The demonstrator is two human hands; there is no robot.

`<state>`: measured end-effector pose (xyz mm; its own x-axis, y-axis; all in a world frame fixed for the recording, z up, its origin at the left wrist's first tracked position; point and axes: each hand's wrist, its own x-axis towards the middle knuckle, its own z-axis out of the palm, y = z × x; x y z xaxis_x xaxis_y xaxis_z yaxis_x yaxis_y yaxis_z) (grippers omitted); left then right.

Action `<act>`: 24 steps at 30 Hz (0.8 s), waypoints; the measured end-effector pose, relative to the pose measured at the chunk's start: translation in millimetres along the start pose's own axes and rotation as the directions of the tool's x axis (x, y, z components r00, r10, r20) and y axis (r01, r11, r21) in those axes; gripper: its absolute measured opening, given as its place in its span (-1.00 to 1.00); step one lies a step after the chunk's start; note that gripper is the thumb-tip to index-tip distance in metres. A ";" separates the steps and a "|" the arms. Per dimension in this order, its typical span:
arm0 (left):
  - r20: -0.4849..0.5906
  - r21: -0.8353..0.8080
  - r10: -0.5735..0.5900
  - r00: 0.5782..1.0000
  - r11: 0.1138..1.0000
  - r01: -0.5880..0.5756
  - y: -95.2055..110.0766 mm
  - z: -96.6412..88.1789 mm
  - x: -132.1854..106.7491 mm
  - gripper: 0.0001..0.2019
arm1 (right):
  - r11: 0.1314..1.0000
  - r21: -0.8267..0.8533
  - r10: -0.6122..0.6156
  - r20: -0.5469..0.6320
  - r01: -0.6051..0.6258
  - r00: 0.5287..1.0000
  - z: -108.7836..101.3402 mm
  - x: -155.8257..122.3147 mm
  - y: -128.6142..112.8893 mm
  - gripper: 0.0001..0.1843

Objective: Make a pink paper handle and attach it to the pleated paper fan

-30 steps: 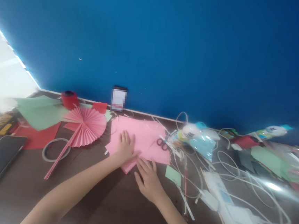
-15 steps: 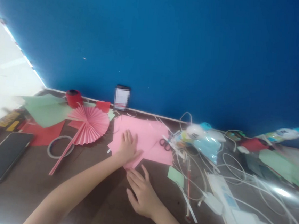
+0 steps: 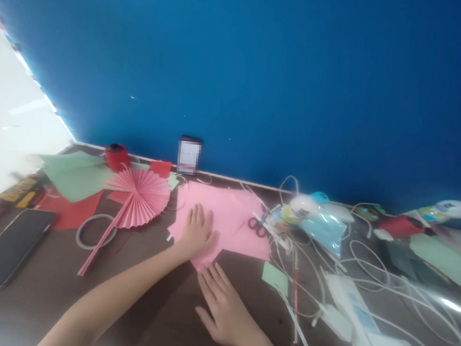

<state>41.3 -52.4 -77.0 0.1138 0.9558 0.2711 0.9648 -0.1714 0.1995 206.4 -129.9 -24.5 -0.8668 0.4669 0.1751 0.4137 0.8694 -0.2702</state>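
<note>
Pink paper sheets [image 3: 231,211] lie on the dark table in front of me, with a corner pointing toward me. My left hand [image 3: 196,233] lies flat on the left part of the paper, fingers stretched forward. Just below that near corner, my right hand [image 3: 223,304] rests with its fingers extended, the fingertips at the paper's edge. Dark-handled scissors [image 3: 257,227] lie on the right side of the sheets, their blades partly lost among clutter. To the left is a pleated pink paper fan [image 3: 143,200] with a long handle, lying partly over a roll of tape [image 3: 96,231].
A phone [image 3: 8,250] lies at the left, near red paper [image 3: 71,213] and green paper [image 3: 75,173]. On the right are tangled white cables, a power strip [image 3: 357,313], a pencil [image 3: 295,294] and a blue-and-white plastic packet [image 3: 322,229]. A blue wall [image 3: 239,77] rises behind.
The whole view has shifted slightly. My right hand's fingers have straightened and drawn closer together at the paper's near corner. My left hand stays flat on the paper.
</note>
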 end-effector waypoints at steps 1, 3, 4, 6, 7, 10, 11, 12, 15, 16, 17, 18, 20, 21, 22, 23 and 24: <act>-0.002 -0.027 -0.001 1.000 1.000 0.001 -1.1 0.2 0.2 -0.36 | 0.998 0.048 -0.031 0.002 0.031 1.000 -0.7 -1.0 -1.3 -0.48; 0.007 -0.118 -0.016 1.000 0.993 0.017 -5.3 0.3 1.3 -0.36 | 0.985 0.170 -0.035 -0.045 0.042 0.998 -3.2 -2.5 -1.0 -0.58; 0.017 -0.163 -0.025 1.000 0.986 0.027 -8.1 -0.1 2.2 -0.39 | 0.970 0.241 0.010 -0.087 0.011 0.996 -4.5 -2.8 1.3 -0.63; 0.028 -0.254 -0.061 0.998 0.965 0.066 -14.3 -1.7 4.4 -0.49 | 0.897 0.417 0.238 -0.176 -0.147 0.955 -5.9 -2.0 10.0 -0.67; 0.030 -0.289 -0.076 0.997 0.954 0.081 -17.0 -3.0 5.5 -0.55 | 0.811 0.530 0.405 -0.202 -0.248 0.892 -6.0 -0.7 15.6 -0.69; -0.005 -0.388 -0.110 0.994 0.916 0.099 -20.8 -7.1 7.8 -0.63 | 0.330 0.884 0.816 -0.092 -0.330 0.570 -5.3 7.3 31.8 -0.62; -0.028 -0.426 -0.123 0.992 0.899 0.099 -20.5 -8.1 8.1 -0.64 | 0.157 0.950 0.864 0.000 -0.269 0.504 -5.1 11.1 36.0 -0.59; -0.052 -0.457 -0.134 0.990 0.884 0.095 -19.7 -8.8 8.4 -0.65 | 0.016 0.980 0.876 0.083 -0.200 0.475 -5.3 15.2 39.5 -0.57; -0.103 -0.527 -0.173 0.980 0.844 0.094 -17.4 -9.6 8.7 -0.69 | -0.187 0.975 0.827 0.221 -0.117 0.517 -6.0 28.1 46.7 -0.63; -0.110 -0.535 -0.180 0.977 0.840 0.095 -17.3 -9.7 8.7 -0.70 | -0.197 0.970 0.809 0.242 -0.142 0.535 -5.8 32.3 48.5 -0.66; -0.117 -0.539 -0.186 0.976 0.837 0.095 -17.7 -9.9 8.7 -0.70 | -0.182 0.966 0.797 0.256 -0.186 0.548 -5.2 36.2 50.0 -0.69; -0.125 -0.546 -0.192 0.973 0.833 0.094 -18.4 -10.5 8.3 -0.70 | -0.152 0.959 0.791 0.263 -0.238 0.553 -4.0 40.0 51.4 -0.70; -0.140 -0.558 -0.201 0.970 0.825 0.090 -20.0 -14.0 5.9 -0.72 | -0.078 0.946 0.800 0.248 -0.315 0.547 -0.5 46.6 53.7 -0.65; -0.152 -0.559 -0.198 0.968 0.825 0.081 -20.3 -17.3 3.5 -0.73 | -0.047 0.943 0.809 0.229 -0.329 0.542 1.4 49.4 54.6 -0.62; -0.171 -0.549 -0.177 0.969 0.834 0.055 -19.8 -21.7 0.1 -0.73 | -0.026 0.944 0.816 0.210 -0.330 0.538 3.2 51.9 55.3 -0.61; -0.193 -0.525 -0.141 0.971 0.851 0.019 -18.4 -27.1 -4.2 -0.73 | -0.015 0.948 0.822 0.193 -0.319 0.535 4.9 54.2 55.8 -0.60; -0.226 -0.476 -0.076 0.971 0.879 -0.042 -16.0 -33.0 -9.0 -0.72 | -0.010 0.953 0.829 0.177 -0.303 0.530 6.3 56.4 56.3 -0.60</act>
<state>17.0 -66.2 -51.6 -0.0165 0.8872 0.4611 0.7300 -0.3045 0.6119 179.0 -55.7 -35.8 -0.1659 0.9396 -0.2993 -0.0063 -0.3045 -0.9525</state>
